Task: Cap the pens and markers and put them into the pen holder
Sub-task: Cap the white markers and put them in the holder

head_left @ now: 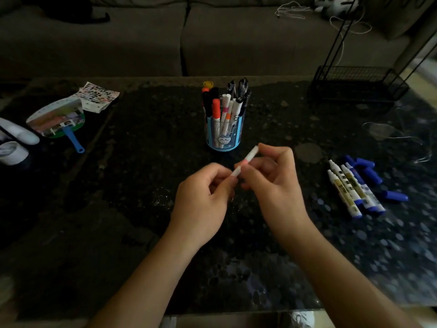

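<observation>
I have a white pen [244,163] with a pink band held over the tabletop [142,185], just in front of the holder [224,136]. It slants from low-left to high-right. My left hand [203,197] pinches the lower end, and my right hand [272,181] wraps the middle and upper part, with the far tip poking out past the fingers.

I judge the step in hand to be seating the cap. To do it well I would keep the two ends in one straight line, push along the pen's length and not across it, and press until it seats. I would keep both wrists off the tabletop so nothing drags. Whether the cap is already fully on I cannot tell, since my fingers cover the join.

Left grip: thumb and fingertips closed together on the lower end of the pen. Right grip: fingers curled and clamped round the barrel, thumb on the near side. Neither hand shows any slack.

The holder stands upright and is already crowded with capped pens, so I would aim for a gap on its near side. Well to the right of the holder lie four markers [354,192] side by side, tips bare, with blue caps [369,171] scattered just beyond them. Those are still to do.
</observation>
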